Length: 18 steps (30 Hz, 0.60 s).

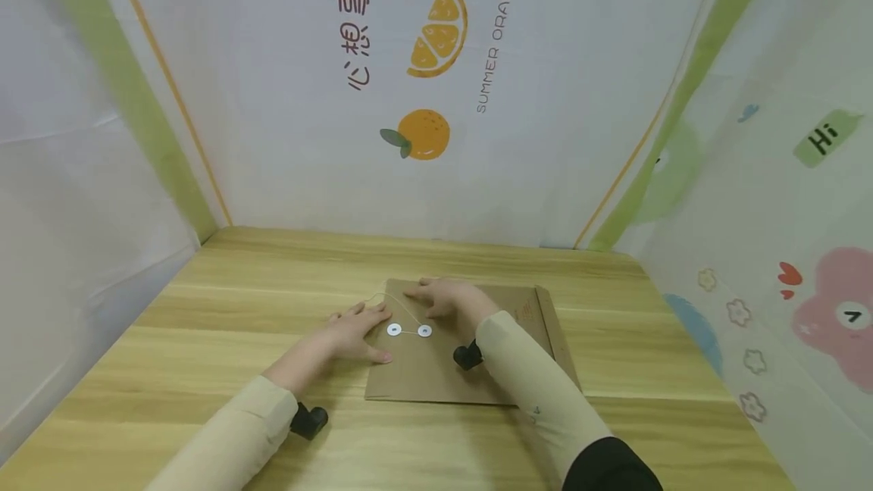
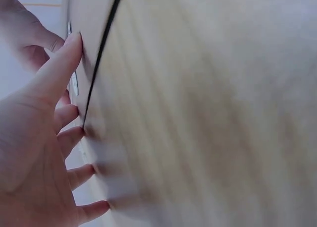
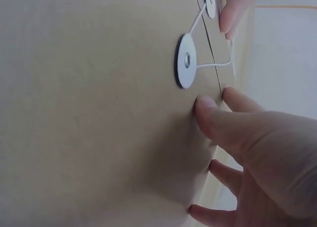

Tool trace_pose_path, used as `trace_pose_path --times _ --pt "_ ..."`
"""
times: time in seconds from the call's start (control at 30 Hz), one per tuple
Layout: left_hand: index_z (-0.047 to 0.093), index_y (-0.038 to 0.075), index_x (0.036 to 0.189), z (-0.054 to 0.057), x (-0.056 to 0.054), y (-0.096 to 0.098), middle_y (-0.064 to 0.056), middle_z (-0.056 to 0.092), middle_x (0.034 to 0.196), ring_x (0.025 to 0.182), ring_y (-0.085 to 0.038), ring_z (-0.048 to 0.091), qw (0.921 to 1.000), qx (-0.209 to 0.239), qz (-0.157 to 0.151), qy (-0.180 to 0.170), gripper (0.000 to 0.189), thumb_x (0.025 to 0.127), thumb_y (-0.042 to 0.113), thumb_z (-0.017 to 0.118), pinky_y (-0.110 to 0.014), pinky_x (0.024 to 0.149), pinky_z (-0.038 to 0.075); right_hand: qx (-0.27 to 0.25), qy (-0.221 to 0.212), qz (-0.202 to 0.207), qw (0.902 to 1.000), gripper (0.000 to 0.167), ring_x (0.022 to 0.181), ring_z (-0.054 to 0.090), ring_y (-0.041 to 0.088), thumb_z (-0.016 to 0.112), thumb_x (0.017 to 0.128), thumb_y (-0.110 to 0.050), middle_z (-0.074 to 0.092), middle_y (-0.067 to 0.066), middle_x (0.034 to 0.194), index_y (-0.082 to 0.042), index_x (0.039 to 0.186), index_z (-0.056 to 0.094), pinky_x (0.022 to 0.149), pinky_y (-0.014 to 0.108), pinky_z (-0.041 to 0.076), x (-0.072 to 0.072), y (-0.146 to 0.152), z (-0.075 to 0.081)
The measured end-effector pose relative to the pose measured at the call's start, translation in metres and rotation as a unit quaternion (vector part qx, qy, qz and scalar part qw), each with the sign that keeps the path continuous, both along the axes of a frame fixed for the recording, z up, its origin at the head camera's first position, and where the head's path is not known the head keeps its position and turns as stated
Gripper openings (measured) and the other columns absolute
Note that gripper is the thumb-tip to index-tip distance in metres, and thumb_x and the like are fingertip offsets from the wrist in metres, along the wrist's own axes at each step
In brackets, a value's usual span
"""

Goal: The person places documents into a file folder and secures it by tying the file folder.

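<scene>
A brown kraft paper envelope (image 1: 430, 379) lies flat on the table, with two white discs near its left side. A thin string (image 3: 213, 65) joins the left disc (image 1: 394, 329) to the right disc (image 1: 425, 331), and its loose end curves off past the far left corner. My left hand (image 1: 353, 336) lies spread at the envelope's left edge, its thumb on the paper and its outer fingers on the wood. Over the far part of the envelope, my right hand (image 1: 446, 297) rests with fingertips and thumb touching the paper. Neither hand grips anything.
Pale wood-grain table (image 1: 225, 324) surrounds the envelope. Printed white cloth (image 1: 286, 135) hangs along the back and both sides of the table. A black wrist mount (image 1: 310, 421) sits by the left cuff, another (image 1: 467, 356) by the right cuff.
</scene>
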<state>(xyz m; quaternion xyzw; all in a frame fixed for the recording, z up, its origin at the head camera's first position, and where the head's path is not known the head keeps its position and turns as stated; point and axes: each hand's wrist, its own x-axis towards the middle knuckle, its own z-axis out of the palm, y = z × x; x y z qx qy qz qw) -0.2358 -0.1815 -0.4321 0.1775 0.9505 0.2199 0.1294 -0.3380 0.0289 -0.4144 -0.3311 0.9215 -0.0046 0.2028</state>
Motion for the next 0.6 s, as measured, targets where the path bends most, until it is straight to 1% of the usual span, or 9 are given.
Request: trace_pose_path --times 0.07,0.13,0.2,0.27,0.37,0.43,0.5,0.6 --pt "0.04 0.009 0.146 0.003 -0.002 0.0 -0.011 0.028 0.154 0.139 -0.044 0.017 1.0 -0.001 0.001 0.0 0.083 0.08 0.049 0.072 -0.072 0.103 0.012 -0.004 0.0 -0.005 1.0 0.063 0.14 0.023 0.032 0.059 0.096 -0.024 0.02 0.006 0.157 -0.036 0.15 0.03 0.108 0.055 0.027 0.001 0.0 0.0" --pt "0.046 0.006 0.141 0.005 -0.005 0.0 -0.015 0.036 0.149 0.136 -0.045 0.026 0.9999 0.0 0.0 0.017 0.075 0.082 0.045 0.072 -0.071 0.102 0.018 -0.007 -0.003 -0.008 0.9999 0.063 0.141 0.022 0.031 0.059 0.096 -0.023 0.019 0.006 0.157 -0.036 0.15 0.03 0.108 0.054 0.027 0.002 0.0 0.0" --pt "0.052 0.003 0.136 0.006 -0.01 -0.001 -0.019 0.043 0.143 0.13 -0.045 0.036 0.9984 -0.003 -0.001 0.057 0.064 0.085 0.038 0.071 -0.069 0.101 0.026 -0.011 -0.005 -0.011 0.9999 0.063 0.141 0.022 0.03 0.059 0.096 -0.022 0.019 0.007 0.157 -0.036 0.15 0.03 0.109 0.053 0.026 0.004 0.0 0.0" --pt "0.055 0.001 0.13 0.004 -0.015 -0.001 -0.021 0.049 0.136 0.124 -0.045 0.043 0.9941 -0.005 0.001 0.108 0.053 0.088 0.03 0.069 -0.067 0.097 0.033 -0.01 -0.007 -0.012 0.9998 0.063 0.141 0.021 0.029 0.058 0.096 -0.022 0.018 0.007 0.158 -0.035 0.151 0.028 0.11 0.053 0.025 0.005 -0.001 0.0" --pt "0.054 -0.001 0.13 0.003 -0.024 -0.001 -0.022 0.051 0.133 0.122 -0.044 0.045 0.9858 -0.005 0.016 0.167 0.043 0.091 0.016 0.063 -0.067 0.095 0.035 -0.014 -0.012 -0.019 0.9997 0.063 0.142 0.019 0.029 0.057 0.097 -0.022 0.017 0.007 0.158 -0.035 0.151 0.028 0.11 0.052 0.024 0.006 0.0 -0.001" --pt "0.054 -0.001 0.13 0.001 -0.029 0.0 -0.021 0.052 0.133 0.122 -0.044 0.045 0.9826 -0.003 0.024 0.184 0.04 0.092 0.011 0.06 -0.067 0.095 0.035 -0.016 -0.017 -0.022 0.9995 0.062 0.142 0.017 0.029 0.056 0.097 -0.023 0.015 0.007 0.158 -0.035 0.151 0.027 0.111 0.052 0.023 0.006 0.0 -0.002" --pt "0.056 0.0 0.129 0.0 -0.033 0.0 -0.02 0.054 0.131 0.122 -0.043 0.045 0.9817 -0.006 0.026 0.189 0.038 0.092 0.009 0.057 -0.065 0.095 0.036 -0.018 -0.021 -0.026 0.9993 0.062 0.143 0.016 0.029 0.055 0.098 -0.024 0.014 0.006 0.159 -0.035 0.151 0.027 0.111 0.052 0.022 0.006 0.0 -0.002" --pt "0.058 0.0 0.126 -0.002 -0.037 0.0 -0.021 0.057 0.127 0.12 -0.042 0.047 0.9809 -0.019 0.011 0.193 0.034 0.094 0.009 0.056 -0.063 0.094 0.039 -0.017 -0.02 -0.026 0.9993 0.061 0.143 0.015 0.029 0.054 0.098 -0.026 0.014 0.006 0.159 -0.035 0.151 0.026 0.112 0.052 0.021 0.006 0.001 -0.002"
